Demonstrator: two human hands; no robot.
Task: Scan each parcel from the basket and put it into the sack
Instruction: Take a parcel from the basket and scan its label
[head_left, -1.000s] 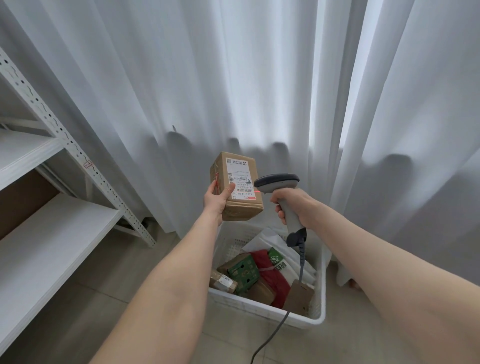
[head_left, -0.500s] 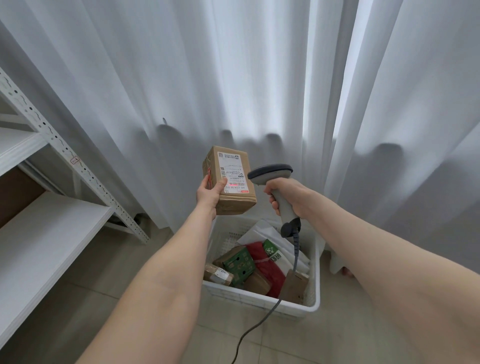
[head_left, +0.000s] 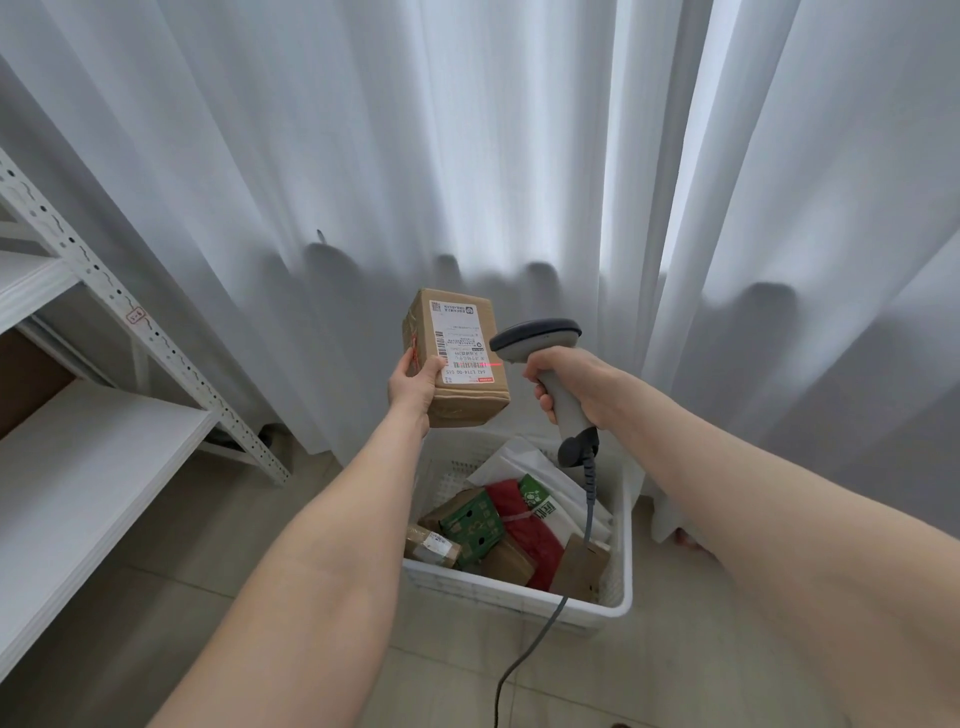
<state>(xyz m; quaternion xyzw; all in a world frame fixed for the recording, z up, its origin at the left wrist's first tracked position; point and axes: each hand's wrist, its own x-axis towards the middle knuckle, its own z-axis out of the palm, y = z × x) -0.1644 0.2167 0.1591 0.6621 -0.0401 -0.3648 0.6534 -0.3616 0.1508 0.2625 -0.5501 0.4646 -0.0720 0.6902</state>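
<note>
My left hand (head_left: 415, 387) grips a brown cardboard parcel (head_left: 470, 402) from its left side and holds it up above the basket, white label facing me. A red scan line falls across the label's lower part. My right hand (head_left: 569, 382) grips the handle of a grey barcode scanner (head_left: 537, 338), whose head points left at the label from a short distance. Its cable (head_left: 537, 631) hangs down across the basket. The white plastic basket (head_left: 621, 551) stands on the floor below and holds several parcels in brown, green, red and white. No sack is in view.
White curtains (head_left: 467, 156) hang right behind the basket. A white metal shelf rack (head_left: 93, 447) stands at the left with bare boards. Beige floor tiles (head_left: 675, 675) lie around the basket.
The view has shifted slightly; parcel and scanner stay close together. A red scan line now shows on the label.
</note>
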